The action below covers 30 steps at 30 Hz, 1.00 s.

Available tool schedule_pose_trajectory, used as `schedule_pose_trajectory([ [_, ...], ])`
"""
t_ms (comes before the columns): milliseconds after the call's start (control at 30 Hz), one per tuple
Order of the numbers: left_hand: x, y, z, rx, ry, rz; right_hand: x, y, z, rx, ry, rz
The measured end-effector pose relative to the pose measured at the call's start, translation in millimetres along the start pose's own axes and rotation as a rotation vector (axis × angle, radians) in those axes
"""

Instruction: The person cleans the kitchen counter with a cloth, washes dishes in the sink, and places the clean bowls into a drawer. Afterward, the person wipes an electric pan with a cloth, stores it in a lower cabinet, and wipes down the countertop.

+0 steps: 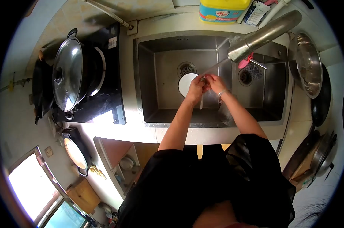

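My left hand (195, 89) and my right hand (216, 84) meet over the large basin of the steel sink (168, 102). The fingers of both are closed together around something small, mostly hidden by them; its kind cannot be made out. A pale narrow streak, perhaps water or part of an object, hangs below the fingers. Water runs from the faucet (238, 51) down to my hands. A white round dish (185, 84) lies in the basin by my left hand, partly covered by it. A bracelet circles my right wrist.
The smaller basin at right holds a pink-and-silver utensil (245, 63) and a dark scrubber (254, 71) by its drain. A lidded pot (67, 74) stands on the stove at left. A yellow jug (221, 11) is behind the sink; steel bowls (308, 64) lean at right.
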<state>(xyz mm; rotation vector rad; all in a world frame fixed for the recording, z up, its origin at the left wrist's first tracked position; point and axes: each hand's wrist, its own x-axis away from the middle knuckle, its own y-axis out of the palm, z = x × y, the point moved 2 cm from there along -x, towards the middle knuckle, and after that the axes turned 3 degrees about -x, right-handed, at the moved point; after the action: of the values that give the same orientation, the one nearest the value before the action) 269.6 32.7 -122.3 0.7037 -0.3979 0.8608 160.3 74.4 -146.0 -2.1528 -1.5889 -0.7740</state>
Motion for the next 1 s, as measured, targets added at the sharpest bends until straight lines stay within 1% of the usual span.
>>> schedule_pose_trajectory([
  [33,0.4,1.1,1.1,0.005,-0.001,0.000,-0.9,0.9,0.6,0.004,0.003,0.000],
  [100,-0.3,1.7,3.0,0.113,0.028,-0.022,-4.0,4.0,3.3,-0.275,0.061,-0.001],
  [133,-1.1,-1.1,2.3,0.118,0.030,-0.019,-6.1,6.0,5.3,-0.416,0.090,-0.003],
  [200,-3.8,-7.0,1.2,0.213,-0.015,-0.085,-13.2,-0.2,10.2,-0.426,0.073,-0.038],
  [300,-5.6,-12.4,1.9,0.183,-0.002,-0.074,-15.3,0.8,11.7,-0.466,0.103,-0.097],
  [367,-9.0,-16.5,1.1,0.169,0.009,-0.047,-13.0,3.9,8.2,-0.595,0.073,-0.162],
  [467,-10.4,-21.5,-0.9,0.157,0.004,-0.025,-14.3,6.4,9.4,-0.632,0.063,-0.196],
  [567,-12.8,-24.0,-2.4,0.162,-0.001,-0.052,-21.0,7.9,16.0,-0.657,0.071,-0.143],
  [733,-17.0,-31.2,-8.9,0.215,-0.013,-0.092,-25.2,12.3,21.4,-0.656,0.056,-0.117],
  [800,-17.9,-36.1,-10.9,0.107,-0.024,-0.027,-27.6,16.7,23.7,-0.651,0.057,-0.100],
  [833,-21.5,-37.2,-14.4,0.107,-0.024,-0.025,-30.0,18.0,27.1,-0.633,0.073,-0.056],
  [867,-27.2,-38.0,-18.7,0.006,0.010,0.039,-29.7,20.6,25.8,-0.614,0.090,-0.011],
  [900,-31.7,-38.5,-23.5,-0.095,0.045,0.102,-29.5,23.8,24.0,-0.613,0.092,-0.011],
  [933,-34.8,-38.7,-29.6,-0.093,0.044,0.103,-29.2,26.3,23.7,-0.568,0.155,0.043],
  [967,-36.2,-38.1,-29.8,-0.515,0.185,0.148,-27.9,28.2,22.7,-0.522,0.218,0.097],
  [1000,-36.3,-35.1,-29.0,-0.938,0.324,0.190,-28.6,29.5,25.1,-0.520,0.220,0.095],
])
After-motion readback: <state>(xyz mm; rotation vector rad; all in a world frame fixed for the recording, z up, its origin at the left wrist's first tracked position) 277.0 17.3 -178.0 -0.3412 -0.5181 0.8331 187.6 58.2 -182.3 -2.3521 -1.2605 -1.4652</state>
